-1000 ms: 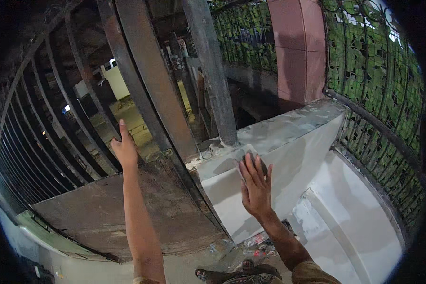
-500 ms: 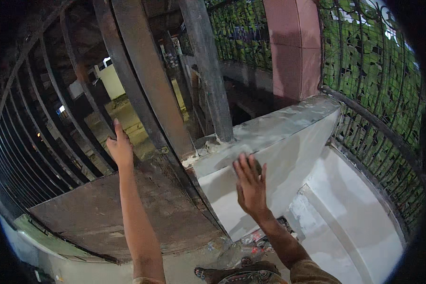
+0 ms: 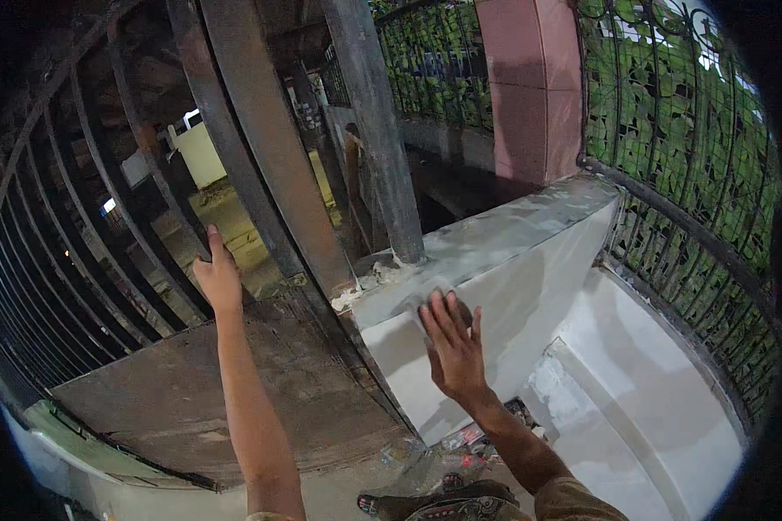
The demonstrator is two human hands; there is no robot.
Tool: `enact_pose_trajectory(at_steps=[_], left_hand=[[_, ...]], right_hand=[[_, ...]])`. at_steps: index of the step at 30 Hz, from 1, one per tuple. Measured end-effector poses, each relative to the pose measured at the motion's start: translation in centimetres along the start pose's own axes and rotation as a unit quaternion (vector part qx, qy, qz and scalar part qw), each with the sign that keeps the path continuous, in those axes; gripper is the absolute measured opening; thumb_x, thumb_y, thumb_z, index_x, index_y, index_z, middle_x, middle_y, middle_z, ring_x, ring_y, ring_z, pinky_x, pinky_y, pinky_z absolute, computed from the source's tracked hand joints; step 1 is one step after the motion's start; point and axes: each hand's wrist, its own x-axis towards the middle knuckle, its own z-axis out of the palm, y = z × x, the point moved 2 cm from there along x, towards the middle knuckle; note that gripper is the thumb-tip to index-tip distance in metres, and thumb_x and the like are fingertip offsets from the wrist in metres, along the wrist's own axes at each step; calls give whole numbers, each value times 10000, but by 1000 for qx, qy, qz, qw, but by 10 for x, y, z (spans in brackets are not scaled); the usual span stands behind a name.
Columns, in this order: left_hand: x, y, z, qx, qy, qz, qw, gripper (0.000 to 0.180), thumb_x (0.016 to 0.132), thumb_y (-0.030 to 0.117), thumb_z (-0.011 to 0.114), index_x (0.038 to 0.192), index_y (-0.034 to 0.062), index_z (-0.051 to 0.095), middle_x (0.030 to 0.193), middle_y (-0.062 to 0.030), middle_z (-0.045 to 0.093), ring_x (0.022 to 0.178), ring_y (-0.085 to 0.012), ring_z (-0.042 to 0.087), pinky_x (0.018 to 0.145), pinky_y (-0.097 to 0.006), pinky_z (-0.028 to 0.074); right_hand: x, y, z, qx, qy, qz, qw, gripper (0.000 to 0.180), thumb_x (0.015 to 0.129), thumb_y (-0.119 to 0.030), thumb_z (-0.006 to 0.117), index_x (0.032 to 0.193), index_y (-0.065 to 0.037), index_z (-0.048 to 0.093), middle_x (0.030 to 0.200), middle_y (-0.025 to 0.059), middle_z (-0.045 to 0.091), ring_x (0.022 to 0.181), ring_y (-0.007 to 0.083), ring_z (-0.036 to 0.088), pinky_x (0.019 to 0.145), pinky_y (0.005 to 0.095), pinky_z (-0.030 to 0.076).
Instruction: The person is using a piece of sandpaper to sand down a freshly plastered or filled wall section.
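At the left, my left hand is wrapped around an upright dark bar of a metal gate, with one digit stretched up along it. Below the bars the gate has a brown sheet panel. My right hand lies against the upper edge of a low white wall, fingers stretched out and nearly flat. A blurred greyish patch shows beside those fingertips; I cannot make out whether it is a thing under the hand or a shadow. A grey metal post rises from the wall's top near this hand.
A rusty brown post stands between gate and wall. Behind the wall rises a pink pillar, with a leafy metal fence to its right. Litter lies at the wall's foot, near my sandalled feet.
My right hand has slid slightly left along the wall's edge. My left hand keeps its hold on the gate bar. The whole view has shifted a little.
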Motion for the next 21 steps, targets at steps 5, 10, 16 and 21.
enact_pose_trajectory(at_steps=[5, 10, 16, 21], left_hand=[[5, -8, -2, 11, -12, -4, 1000, 631, 1013, 551, 628, 614, 144, 356, 541, 44, 356, 462, -89, 318, 469, -311, 292], [12, -21, -9, 53, 3, 13, 998, 617, 1010, 542, 638, 637, 127, 377, 559, 34, 376, 493, -97, 357, 489, -311, 315], [4, -8, -3, 31, -24, -6, 999, 547, 1007, 533, 645, 767, 81, 451, 583, 8, 417, 500, -110, 405, 498, -316, 364], [9, -19, -6, 36, -7, -43, 998, 569, 987, 540, 666, 1002, -12, 530, 614, -8, 474, 495, -126, 437, 516, -324, 392]], right_hand=[[0, 12, 3, -26, -29, -28, 999, 577, 1029, -139, 487, 1597, -101, 394, 1718, 131, 243, 1596, 334, 199, 1238, 671, 84], [13, 23, -3, -47, 55, 57, 996, 573, 1042, -172, 495, 1601, -100, 386, 1720, 130, 240, 1601, 327, 179, 1241, 667, 67], [-6, -9, 16, -6, -14, -21, 1000, 529, 1065, -197, 480, 1584, -114, 423, 1696, 143, 300, 1588, 354, 217, 1234, 670, 69], [6, 12, 11, 12, 57, 49, 997, 536, 1058, -126, 462, 1590, -89, 406, 1709, 155, 262, 1599, 379, 160, 1236, 662, -1]])
